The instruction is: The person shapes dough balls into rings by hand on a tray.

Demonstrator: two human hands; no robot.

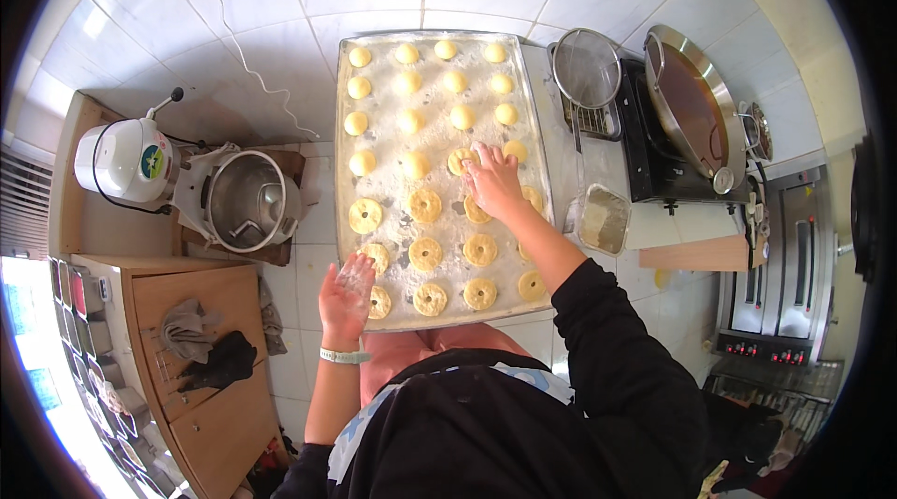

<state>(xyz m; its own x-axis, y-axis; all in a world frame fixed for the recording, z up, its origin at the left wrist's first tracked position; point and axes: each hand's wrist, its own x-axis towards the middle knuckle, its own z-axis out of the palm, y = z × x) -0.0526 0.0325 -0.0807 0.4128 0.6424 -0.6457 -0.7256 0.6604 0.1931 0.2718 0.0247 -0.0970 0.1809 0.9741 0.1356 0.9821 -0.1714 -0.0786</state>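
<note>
A floured metal tray [441, 183] lies in front of me with rows of pale dough on it. The far rows are domed dough balls [408, 82]. Nearer me are flattened dough rings [425, 254] with a small hole in the middle. My right hand [492, 183] reaches over the tray, fingers apart, its fingertips pressing on a partly flattened dough piece [459, 161]. More dough beneath that hand is partly hidden. My left hand [345, 301], dusted with flour, hovers empty by the tray's near left edge with fingers stretched, partly covering a dough ring [377, 257].
Left stands a white stand mixer [131, 161] with a steel bowl [248, 200], above a wooden cabinet [210, 349]. To the right are a wire strainer [587, 69], a flour container [605, 219], and a wide pan of brown oil [687, 97] on a black stove [654, 163].
</note>
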